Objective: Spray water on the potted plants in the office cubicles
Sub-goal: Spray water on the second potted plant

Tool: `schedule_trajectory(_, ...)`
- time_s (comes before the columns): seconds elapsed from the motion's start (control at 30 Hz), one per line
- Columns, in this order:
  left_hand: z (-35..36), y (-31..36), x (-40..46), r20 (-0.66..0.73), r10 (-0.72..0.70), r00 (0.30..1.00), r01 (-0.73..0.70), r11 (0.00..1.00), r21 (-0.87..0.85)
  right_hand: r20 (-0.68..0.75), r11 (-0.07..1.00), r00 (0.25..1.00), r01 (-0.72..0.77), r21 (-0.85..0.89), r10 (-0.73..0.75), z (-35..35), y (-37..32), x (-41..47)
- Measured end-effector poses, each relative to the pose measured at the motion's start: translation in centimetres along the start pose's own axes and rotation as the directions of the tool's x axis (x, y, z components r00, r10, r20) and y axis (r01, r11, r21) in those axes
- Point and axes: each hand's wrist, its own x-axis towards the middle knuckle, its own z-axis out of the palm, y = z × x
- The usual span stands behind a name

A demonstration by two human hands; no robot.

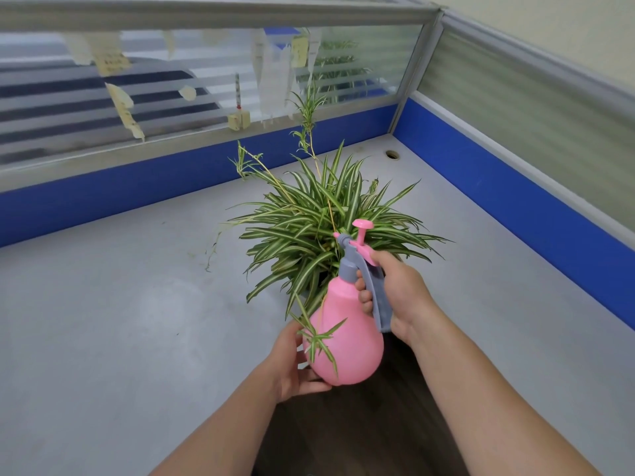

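I hold a pink spray bottle (347, 341) with both hands just in front of a spider plant (326, 231) that sits on the grey bench (103, 304). My right hand (400, 293) is wrapped around the grey handle (376, 297) at the bottle's 2 o'clock side, fingers curled onto the trigger and thumb near the pink pump knob (362, 225). My left hand (292, 365) cups the rounded belly of the bottle from its 8 o'clock side, palm and fingers pressed against the plastic. The grey nozzle (340, 239) points toward 11 o'clock, right into the striped green-and-white leaves. One small plantlet (319, 334) hangs down across the front of the bottle, touching it. The plant's pot is hidden under the foliage. Two long runners rise from the plant toward 12 o'clock, reaching up in front of the blue partition (171, 180) and its frosted glass panel (206, 91), where yellowed sticky notes (113, 63) are stuck. A round cable hole (392, 154) sits in the bench at 1 o'clock from the plant, near the corner.
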Motion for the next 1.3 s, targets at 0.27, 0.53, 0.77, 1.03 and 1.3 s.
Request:
schedule_trajectory(0.27, -0.5, -0.6, 0.4, 0.013, 0.006, 1.0, -0.006, 1.0, -0.008, 0.01, 1.0, 1.0, -0.006, 0.005, 0.006, -0.1, 0.6, -0.4)
schedule_trajectory(0.53, -1.9, -0.4, -0.4, 0.012, 0.037, 0.999, -0.036, 0.997, -0.072, 0.087, 0.999, 0.996, -0.023, -0.028, 0.025, 0.5, 1.1, -1.8)
schedule_trajectory(0.77, -6.2, 0.5, -2.4, -0.046, 0.097, 0.994, -0.105, 0.973, -0.203, 0.178, 0.969, 0.983, 0.088, -0.233, -0.047, 4.2, 2.1, -3.5)
schedule_trajectory(1.03, -13.6, 1.2, -4.3, -0.15, 0.196, 0.969, -0.241, 0.876, -0.417, 0.351, 0.899, 0.936, 0.181, -0.4, -0.033, 11.0, 3.8, -4.6)
schedule_trajectory(1.3, -19.9, 2.0, -5.3, -0.271, 0.25, 0.93, -0.361, 0.765, -0.533, 0.438, 0.847, 0.899, 0.231, -0.479, 0.003, 18.2, 6.1, -5.0)
